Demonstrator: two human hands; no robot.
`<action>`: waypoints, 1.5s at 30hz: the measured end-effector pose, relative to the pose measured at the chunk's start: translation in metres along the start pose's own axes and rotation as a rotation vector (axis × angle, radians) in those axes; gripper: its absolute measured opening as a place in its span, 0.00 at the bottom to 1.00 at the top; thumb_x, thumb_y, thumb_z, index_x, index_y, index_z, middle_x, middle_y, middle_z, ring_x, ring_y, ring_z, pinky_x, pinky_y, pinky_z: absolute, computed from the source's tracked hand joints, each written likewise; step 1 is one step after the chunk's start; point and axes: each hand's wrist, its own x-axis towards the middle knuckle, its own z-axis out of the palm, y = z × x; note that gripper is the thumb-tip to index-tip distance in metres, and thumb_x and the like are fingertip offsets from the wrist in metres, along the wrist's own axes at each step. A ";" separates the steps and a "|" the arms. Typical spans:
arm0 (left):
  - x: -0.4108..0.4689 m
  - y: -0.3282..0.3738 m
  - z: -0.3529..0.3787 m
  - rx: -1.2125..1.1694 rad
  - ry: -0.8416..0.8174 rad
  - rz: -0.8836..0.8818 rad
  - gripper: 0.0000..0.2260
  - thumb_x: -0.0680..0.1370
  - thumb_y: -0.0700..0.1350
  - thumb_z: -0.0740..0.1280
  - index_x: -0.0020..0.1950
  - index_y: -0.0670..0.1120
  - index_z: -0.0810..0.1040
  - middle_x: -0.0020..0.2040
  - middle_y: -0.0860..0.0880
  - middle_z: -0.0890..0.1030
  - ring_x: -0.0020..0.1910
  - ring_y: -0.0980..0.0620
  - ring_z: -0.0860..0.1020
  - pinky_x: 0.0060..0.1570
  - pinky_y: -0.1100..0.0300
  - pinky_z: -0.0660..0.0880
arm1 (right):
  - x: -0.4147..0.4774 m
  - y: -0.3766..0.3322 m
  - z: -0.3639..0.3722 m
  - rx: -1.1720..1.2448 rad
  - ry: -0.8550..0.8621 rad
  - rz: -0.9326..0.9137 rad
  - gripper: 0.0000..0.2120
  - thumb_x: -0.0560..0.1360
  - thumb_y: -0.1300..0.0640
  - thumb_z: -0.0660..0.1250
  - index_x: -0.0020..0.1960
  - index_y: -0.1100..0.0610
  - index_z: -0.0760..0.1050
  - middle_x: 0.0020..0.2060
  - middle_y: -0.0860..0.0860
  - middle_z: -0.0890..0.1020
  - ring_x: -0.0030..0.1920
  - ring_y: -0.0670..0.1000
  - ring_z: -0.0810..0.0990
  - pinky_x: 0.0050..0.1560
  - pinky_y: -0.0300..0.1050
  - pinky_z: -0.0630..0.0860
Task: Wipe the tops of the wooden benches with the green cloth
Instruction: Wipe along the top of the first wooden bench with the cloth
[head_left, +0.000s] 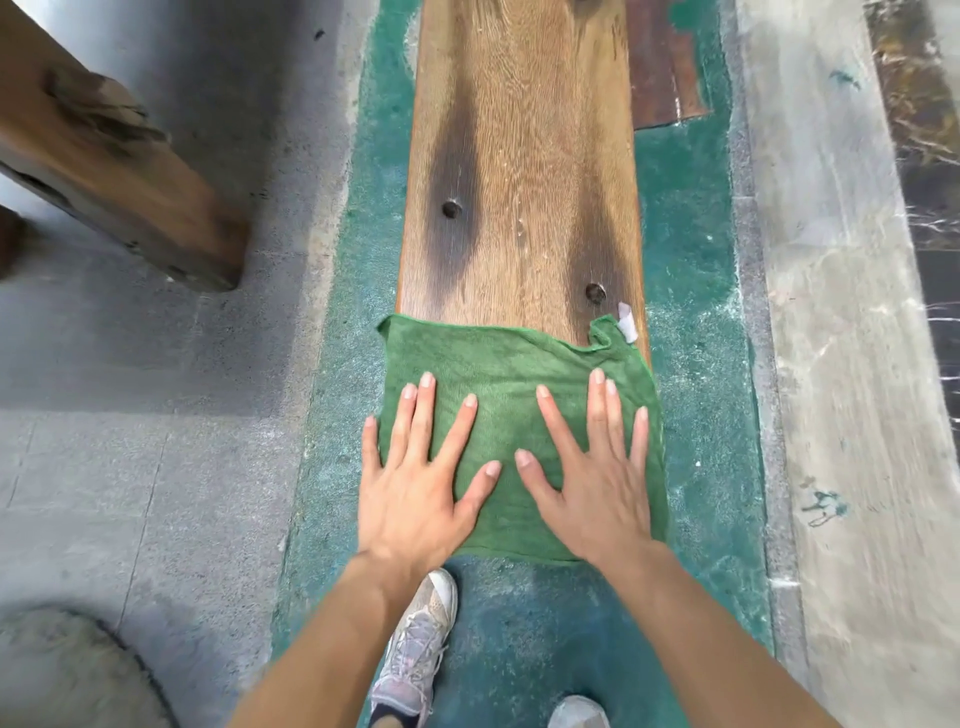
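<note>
A long wooden bench (524, 156) runs away from me down the middle of the head view, with dark stains and two small holes in its top. The green cloth (498, 364) lies spread flat over the bench's near end, a white tag at its far right corner. My left hand (421, 483) presses flat on the cloth's left part, fingers spread, little finger off its edge. My right hand (597, 467) presses flat on the right part, fingers spread. Neither hand grips the cloth.
A second wooden bench (104, 156) stands at the upper left on grey concrete. Green painted floor (691, 364) lies under the middle bench. A reddish-brown board (660, 67) lies at the far right of the bench. My shoes (415, 649) are below the cloth.
</note>
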 end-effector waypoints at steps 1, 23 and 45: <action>-0.007 0.000 0.000 0.010 -0.005 -0.009 0.33 0.82 0.71 0.48 0.85 0.61 0.53 0.87 0.47 0.44 0.86 0.47 0.45 0.81 0.34 0.51 | -0.008 -0.003 0.003 0.007 -0.005 0.010 0.34 0.83 0.31 0.47 0.86 0.40 0.46 0.84 0.60 0.37 0.85 0.59 0.37 0.81 0.71 0.44; 0.104 0.016 -0.010 -0.007 0.125 -0.086 0.33 0.81 0.71 0.52 0.85 0.63 0.55 0.87 0.47 0.49 0.85 0.46 0.53 0.67 0.29 0.67 | 0.100 0.012 -0.025 -0.058 0.068 0.063 0.37 0.78 0.27 0.52 0.84 0.36 0.52 0.85 0.60 0.47 0.83 0.72 0.45 0.75 0.79 0.54; 0.161 -0.031 -0.008 -0.049 0.086 -0.059 0.32 0.82 0.71 0.49 0.85 0.63 0.52 0.87 0.47 0.47 0.86 0.46 0.50 0.67 0.28 0.65 | 0.163 -0.020 -0.027 -0.127 0.010 0.074 0.39 0.76 0.25 0.53 0.84 0.37 0.54 0.85 0.60 0.48 0.83 0.72 0.47 0.70 0.80 0.59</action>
